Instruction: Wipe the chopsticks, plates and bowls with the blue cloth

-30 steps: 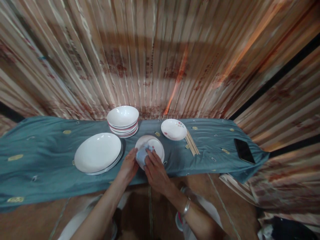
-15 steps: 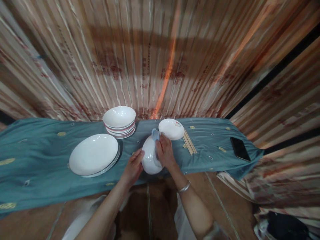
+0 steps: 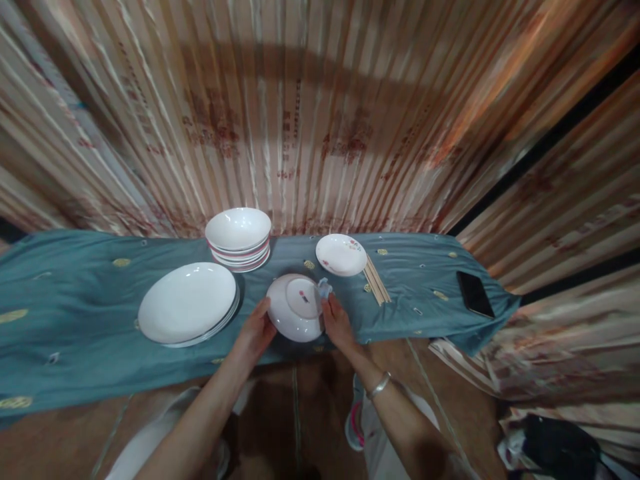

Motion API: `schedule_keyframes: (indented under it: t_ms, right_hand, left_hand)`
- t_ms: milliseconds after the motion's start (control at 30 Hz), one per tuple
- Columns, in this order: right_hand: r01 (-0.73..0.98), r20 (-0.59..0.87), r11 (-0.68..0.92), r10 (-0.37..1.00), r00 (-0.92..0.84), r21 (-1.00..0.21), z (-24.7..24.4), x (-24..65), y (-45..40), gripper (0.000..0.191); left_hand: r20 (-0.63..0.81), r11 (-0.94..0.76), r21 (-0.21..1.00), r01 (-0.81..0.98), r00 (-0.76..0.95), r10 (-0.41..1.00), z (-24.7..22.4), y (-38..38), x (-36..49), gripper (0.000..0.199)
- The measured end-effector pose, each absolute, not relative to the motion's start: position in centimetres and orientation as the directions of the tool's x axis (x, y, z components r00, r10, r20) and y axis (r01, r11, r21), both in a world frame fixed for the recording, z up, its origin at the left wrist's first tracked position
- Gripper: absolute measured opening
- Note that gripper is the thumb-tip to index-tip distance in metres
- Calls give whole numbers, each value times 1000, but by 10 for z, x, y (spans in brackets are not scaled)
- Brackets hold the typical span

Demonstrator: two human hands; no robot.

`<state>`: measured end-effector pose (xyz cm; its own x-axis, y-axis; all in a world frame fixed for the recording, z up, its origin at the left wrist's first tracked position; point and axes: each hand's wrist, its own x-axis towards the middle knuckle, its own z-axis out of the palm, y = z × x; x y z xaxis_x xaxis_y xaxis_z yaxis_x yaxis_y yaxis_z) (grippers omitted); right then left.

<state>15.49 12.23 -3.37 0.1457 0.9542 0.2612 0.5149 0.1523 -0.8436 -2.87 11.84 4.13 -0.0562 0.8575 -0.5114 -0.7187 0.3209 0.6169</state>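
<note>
A white bowl (image 3: 287, 320) is held up over the front part of the table, its underside and round foot ring with a small red and dark mark facing me. My left hand (image 3: 257, 327) grips its left rim. At the right rim is my right hand (image 3: 339, 320), closed on a light blue cloth (image 3: 325, 288) that bunches up against the bowl's edge. Just beyond the bowl lies a white plate with small flowers (image 3: 341, 255), beside several wooden chopsticks (image 3: 377, 280).
Left of my hands, a stack of large white plates (image 3: 187, 303) stands on the teal tablecloth (image 3: 90, 320). Behind it is a stack of white bowls with red bands (image 3: 239, 230). A black phone (image 3: 475, 293) lies near the right end. A patterned curtain (image 3: 240, 120) hangs behind the table.
The bowl has turned so its underside now faces me. My right hand, with the cloth, has moved from over the bowl to its right rim. My left hand has shifted slightly left.
</note>
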Motion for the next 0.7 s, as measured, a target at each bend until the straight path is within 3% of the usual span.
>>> schedule_keyframes:
  t_ms: [200, 367, 500, 700]
  right_hand:
    - [649, 267, 165, 962, 60, -742, -41, 146, 82, 58]
    - [769, 443, 432, 870, -217, -472, -33, 137, 49, 63]
    - [779, 490, 562, 781, -388, -278, -25, 128, 42, 52]
    - [768, 475, 630, 713, -515, -113, -9, 114, 50, 38]
  left_hand:
    - [-517, 310, 594, -742, -58, 854, 38, 120, -32, 8]
    - [-509, 303, 577, -758, -44, 860, 38, 120, -30, 12]
    - [-505, 288, 574, -767, -54, 861, 35, 120, -28, 11]
    - [-514, 293, 576, -763, -59, 856, 43, 118, -26, 12]
